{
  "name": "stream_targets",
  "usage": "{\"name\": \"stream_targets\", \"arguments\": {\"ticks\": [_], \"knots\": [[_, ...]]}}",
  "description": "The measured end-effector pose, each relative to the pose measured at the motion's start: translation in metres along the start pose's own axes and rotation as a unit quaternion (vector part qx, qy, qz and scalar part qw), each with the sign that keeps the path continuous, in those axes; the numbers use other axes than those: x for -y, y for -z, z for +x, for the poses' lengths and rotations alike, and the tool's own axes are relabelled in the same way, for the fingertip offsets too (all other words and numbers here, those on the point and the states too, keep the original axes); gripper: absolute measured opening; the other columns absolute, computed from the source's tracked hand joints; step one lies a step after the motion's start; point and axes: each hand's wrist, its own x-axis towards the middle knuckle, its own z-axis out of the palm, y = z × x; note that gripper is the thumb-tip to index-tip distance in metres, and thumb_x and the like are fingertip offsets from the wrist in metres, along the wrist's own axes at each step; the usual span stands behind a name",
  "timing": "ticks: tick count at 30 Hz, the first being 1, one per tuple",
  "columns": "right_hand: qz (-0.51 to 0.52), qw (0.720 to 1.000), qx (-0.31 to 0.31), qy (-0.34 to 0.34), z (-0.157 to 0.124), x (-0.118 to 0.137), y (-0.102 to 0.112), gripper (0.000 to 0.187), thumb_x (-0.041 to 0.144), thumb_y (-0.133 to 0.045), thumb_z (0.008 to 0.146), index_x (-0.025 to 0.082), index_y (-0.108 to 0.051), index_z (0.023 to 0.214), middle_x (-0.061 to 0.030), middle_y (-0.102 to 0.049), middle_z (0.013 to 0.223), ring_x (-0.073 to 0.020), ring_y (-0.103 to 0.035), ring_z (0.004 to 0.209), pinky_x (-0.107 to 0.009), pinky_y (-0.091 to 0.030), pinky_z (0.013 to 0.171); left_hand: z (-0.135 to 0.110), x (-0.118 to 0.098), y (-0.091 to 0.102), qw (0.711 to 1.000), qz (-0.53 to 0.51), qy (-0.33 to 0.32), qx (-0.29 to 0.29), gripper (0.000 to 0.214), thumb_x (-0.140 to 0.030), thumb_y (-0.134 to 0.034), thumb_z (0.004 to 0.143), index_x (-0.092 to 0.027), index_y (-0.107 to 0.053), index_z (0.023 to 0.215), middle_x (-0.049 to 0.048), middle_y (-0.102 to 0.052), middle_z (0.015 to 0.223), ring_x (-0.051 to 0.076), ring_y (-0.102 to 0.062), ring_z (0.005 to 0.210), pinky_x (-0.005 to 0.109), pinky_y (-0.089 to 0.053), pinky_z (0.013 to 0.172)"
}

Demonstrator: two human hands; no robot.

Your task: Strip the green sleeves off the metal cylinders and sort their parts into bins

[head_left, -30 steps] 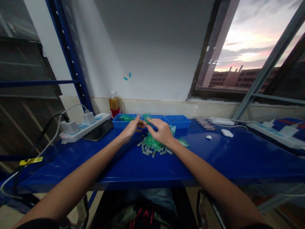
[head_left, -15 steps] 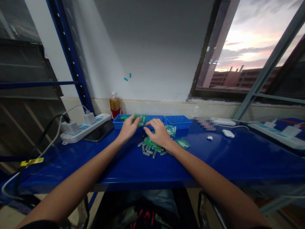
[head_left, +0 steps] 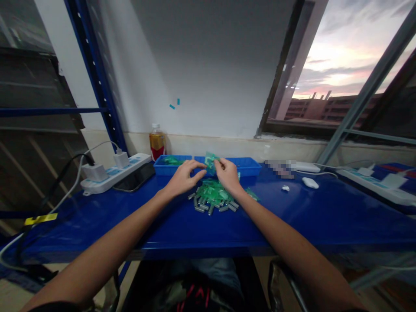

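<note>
My right hand (head_left: 228, 175) pinches a small green plastic bag (head_left: 210, 161) and holds it up above the blue table (head_left: 182, 225). My left hand (head_left: 183, 177) hovers just left of the bag, fingers curled toward it, thumb and forefinger close to its edge without clearly gripping it. Below both hands lies a pile of green bags (head_left: 212, 192) mixed with several small grey metal cylinders (head_left: 203, 207). Behind the hands stands a row of blue trays (head_left: 247, 164); the left tray (head_left: 169, 167) holds green bags.
A white power strip (head_left: 112, 173) with plugged chargers and a dark phone (head_left: 134, 180) lie at the left. A drink bottle (head_left: 156, 146) stands by the wall. A white mouse-like object (head_left: 310, 182) and a second power strip (head_left: 380, 186) lie at the right.
My left hand came back from the left tray, where it had carried a green bag. My right hand has lifted a new green bag from the pile.
</note>
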Motion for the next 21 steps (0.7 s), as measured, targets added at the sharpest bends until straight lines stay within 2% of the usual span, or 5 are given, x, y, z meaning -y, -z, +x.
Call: {"name": "stream_targets", "arguments": {"ticks": [5, 10, 15, 18, 21], "knots": [[-0.125, 0.974, 0.065, 0.177, -0.006, 0.0, 0.004, 0.028, 0.022, -0.043, 0.088, 0.02, -0.066, 0.103, -0.0053, -0.065, 0.084, -0.0154, -0.057, 0.076, -0.025, -0.041, 0.073, 0.005, 0.007, 0.002, 0.94, -0.214, 0.265, -0.005, 0.065, -0.065, -0.03, 0.083, -0.012, -0.068, 0.083, 0.0089, -0.065, 0.074, 0.018, -0.056, 0.063, 0.028, -0.04, 0.058], [-0.142, 0.962, 0.134, 0.191, -0.011, 0.003, -0.003, 0.034, 0.018, -0.045, 0.085, 0.02, -0.064, 0.113, -0.0054, -0.062, 0.084, -0.0151, -0.056, 0.076, -0.027, -0.042, 0.074, 0.006, 0.015, 0.005, 0.912, -0.256, 0.318, -0.028, 0.035, -0.045, -0.059, 0.071, -0.013, -0.065, 0.083, 0.0054, -0.063, 0.073, 0.016, -0.056, 0.065, 0.025, -0.038, 0.055], [0.004, 0.98, 0.195, 0.043, -0.007, 0.007, -0.004, 0.029, 0.034, -0.049, 0.086, 0.016, -0.068, 0.098, -0.0054, -0.066, 0.082, -0.014, -0.058, 0.072, -0.027, -0.045, 0.07, 0.002, 0.011, 0.005, 0.991, -0.034, 0.103, -0.083, 0.024, -0.035, -0.054, 0.08, -0.017, -0.065, 0.091, 0.0065, -0.065, 0.088, 0.02, -0.057, 0.082, 0.031, -0.044, 0.072], [0.145, 0.96, 0.215, -0.107, -0.003, 0.008, -0.003, 0.053, 0.056, -0.037, 0.087, 0.013, -0.067, 0.082, -0.0067, -0.066, 0.072, -0.0137, -0.06, 0.064, -0.023, -0.044, 0.057, 0.0, 0.005, 0.002, 0.994, 0.091, -0.04, -0.053, 0.022, -0.029, -0.049, 0.086, -0.02, -0.065, 0.098, 0.0064, -0.064, 0.093, 0.021, -0.055, 0.09, 0.035, -0.042, 0.083], [0.218, 0.939, 0.193, -0.185, 0.001, 0.005, -0.003, 0.057, 0.063, -0.036, 0.084, 0.013, -0.062, 0.073, -0.005, -0.062, 0.061, -0.0118, -0.056, 0.055, -0.02, -0.039, 0.049, -0.002, 0.004, -0.001, 0.988, 0.124, -0.084, -0.033, 0.023, -0.026, -0.048, 0.088, -0.021, -0.064, 0.103, 0.0066, -0.061, 0.098, 0.02, -0.054, 0.092, 0.036, -0.042, 0.086]]}}
